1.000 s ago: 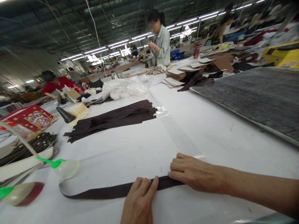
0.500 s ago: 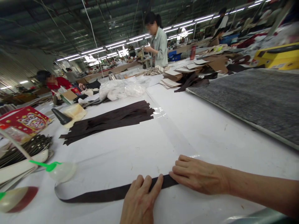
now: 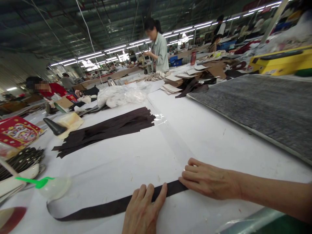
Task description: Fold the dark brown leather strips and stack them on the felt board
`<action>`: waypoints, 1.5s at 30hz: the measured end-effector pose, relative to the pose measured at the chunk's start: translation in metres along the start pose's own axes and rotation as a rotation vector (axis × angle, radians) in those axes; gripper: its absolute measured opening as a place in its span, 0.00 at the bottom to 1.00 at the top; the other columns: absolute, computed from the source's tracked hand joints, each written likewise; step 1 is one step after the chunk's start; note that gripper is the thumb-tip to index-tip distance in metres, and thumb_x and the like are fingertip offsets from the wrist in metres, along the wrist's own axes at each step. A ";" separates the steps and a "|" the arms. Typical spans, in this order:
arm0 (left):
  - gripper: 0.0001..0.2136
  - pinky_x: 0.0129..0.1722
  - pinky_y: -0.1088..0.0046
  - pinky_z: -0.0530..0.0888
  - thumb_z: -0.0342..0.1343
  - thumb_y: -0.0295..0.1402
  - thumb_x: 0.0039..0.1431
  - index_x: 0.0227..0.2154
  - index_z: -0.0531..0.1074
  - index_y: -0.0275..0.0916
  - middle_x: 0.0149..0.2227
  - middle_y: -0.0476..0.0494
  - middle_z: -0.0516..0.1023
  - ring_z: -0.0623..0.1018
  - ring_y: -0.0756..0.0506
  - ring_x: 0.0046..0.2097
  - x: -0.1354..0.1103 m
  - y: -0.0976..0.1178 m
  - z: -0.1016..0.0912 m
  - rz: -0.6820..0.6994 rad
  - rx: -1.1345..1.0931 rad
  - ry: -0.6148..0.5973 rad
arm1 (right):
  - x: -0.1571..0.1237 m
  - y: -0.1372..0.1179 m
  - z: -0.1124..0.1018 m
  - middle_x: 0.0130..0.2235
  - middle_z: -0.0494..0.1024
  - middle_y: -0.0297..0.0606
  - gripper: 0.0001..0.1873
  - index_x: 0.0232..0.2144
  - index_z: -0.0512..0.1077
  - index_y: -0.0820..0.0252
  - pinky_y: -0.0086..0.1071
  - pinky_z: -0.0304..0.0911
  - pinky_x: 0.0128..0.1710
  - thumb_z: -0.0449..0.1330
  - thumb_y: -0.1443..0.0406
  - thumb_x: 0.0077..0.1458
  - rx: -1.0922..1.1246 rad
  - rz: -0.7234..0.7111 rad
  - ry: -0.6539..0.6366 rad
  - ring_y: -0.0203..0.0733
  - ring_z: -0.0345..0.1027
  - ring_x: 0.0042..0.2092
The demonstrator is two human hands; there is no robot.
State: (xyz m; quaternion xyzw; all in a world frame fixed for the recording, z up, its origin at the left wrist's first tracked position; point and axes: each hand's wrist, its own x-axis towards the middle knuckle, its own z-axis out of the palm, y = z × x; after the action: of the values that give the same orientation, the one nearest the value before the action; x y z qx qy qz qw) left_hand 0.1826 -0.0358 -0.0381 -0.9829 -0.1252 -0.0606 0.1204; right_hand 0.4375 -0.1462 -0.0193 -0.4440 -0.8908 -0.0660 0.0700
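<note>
A long dark brown strip (image 3: 107,208) lies along the near part of the white table, its far left end curling up off the surface. Across its middle rests my left hand (image 3: 145,204), palm down, the index finger apart from the others and the fingers pressing on the strip. At the strip's right end, my right hand (image 3: 209,180) has its fingers bent and closed over it, the thumb side against the strip. The very end of the strip is hidden under that hand. Further up the table lies a stack of similar dark strips (image 3: 107,128).
On the left are a clear bottle with a green nozzle (image 3: 55,188), a red printed box (image 3: 20,131) and a black-handled tool (image 3: 55,127). A grey board (image 3: 255,104) covers the right. Beyond lie cut pieces (image 3: 174,81) and a plastic bag (image 3: 122,96). A co-worker (image 3: 159,52) stands behind.
The view has turned slightly, so the table's things sit further left. Both hands keep nearly the same places on the strip.
</note>
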 end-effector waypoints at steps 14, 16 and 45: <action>0.25 0.42 0.68 0.69 0.45 0.15 0.52 0.55 0.64 0.31 0.40 0.43 0.74 0.71 0.44 0.40 0.012 0.010 0.003 0.139 -0.063 0.080 | -0.023 0.001 -0.011 0.34 0.68 0.40 0.17 0.44 0.68 0.69 0.40 0.53 0.42 0.40 0.74 0.66 -0.021 0.068 -0.031 0.41 0.58 0.36; 0.27 0.40 0.68 0.69 0.45 0.15 0.51 0.57 0.61 0.31 0.39 0.43 0.74 0.70 0.44 0.37 0.015 0.012 0.000 0.126 -0.073 0.064 | -0.026 0.001 -0.010 0.33 0.68 0.40 0.16 0.43 0.68 0.68 0.41 0.53 0.42 0.41 0.74 0.66 -0.025 0.084 -0.032 0.41 0.58 0.37; 0.23 0.42 0.62 0.74 0.48 0.18 0.51 0.53 0.66 0.29 0.43 0.38 0.75 0.72 0.40 0.42 0.001 0.036 0.021 -0.149 -0.195 0.300 | -0.048 -0.029 0.011 0.43 0.73 0.42 0.25 0.48 0.70 0.60 0.44 0.53 0.48 0.45 0.80 0.53 -0.147 0.398 0.249 0.45 0.65 0.42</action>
State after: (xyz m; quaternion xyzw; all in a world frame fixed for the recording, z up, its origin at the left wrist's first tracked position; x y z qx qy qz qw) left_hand 0.1948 -0.0647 -0.0658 -0.9579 -0.1718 -0.2270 0.0369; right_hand 0.4416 -0.1989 -0.0408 -0.6029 -0.7632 -0.1697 0.1585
